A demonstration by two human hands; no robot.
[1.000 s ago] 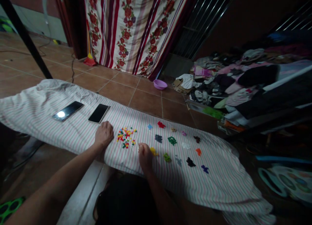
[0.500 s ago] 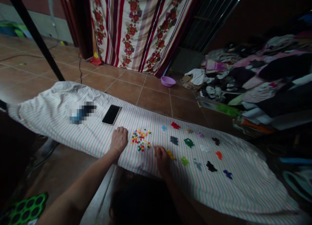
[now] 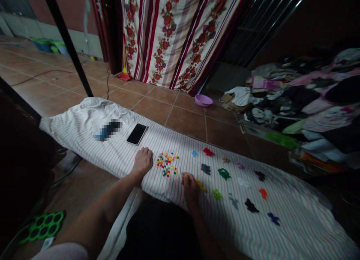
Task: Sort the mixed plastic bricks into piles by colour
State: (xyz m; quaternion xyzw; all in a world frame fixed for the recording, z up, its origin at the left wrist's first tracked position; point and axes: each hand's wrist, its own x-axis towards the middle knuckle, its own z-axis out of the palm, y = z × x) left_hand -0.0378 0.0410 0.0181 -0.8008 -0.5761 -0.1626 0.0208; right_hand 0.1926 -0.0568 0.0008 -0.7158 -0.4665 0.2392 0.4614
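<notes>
My left hand rests on the striped cloth, its fingers curled, just left of a mixed pile of small coloured pieces. Right of that pile is my right hand, its fingers pressed together; whatever is between them is too small to make out. It lies beside the yellow pieces, partly covering them. Farther right are several single-colour heaps, among them red, dark green, lime, black, orange and dark blue.
A phone lies on the cloth behind my left hand, with a pixelated item farther left. On the tiled floor beyond are a purple basin and a heap of clothes. A green rack is at lower left.
The view has shifted, so the whole scene sits farther right and slightly lower. Both hands stay in nearly the same places on the cloth.
</notes>
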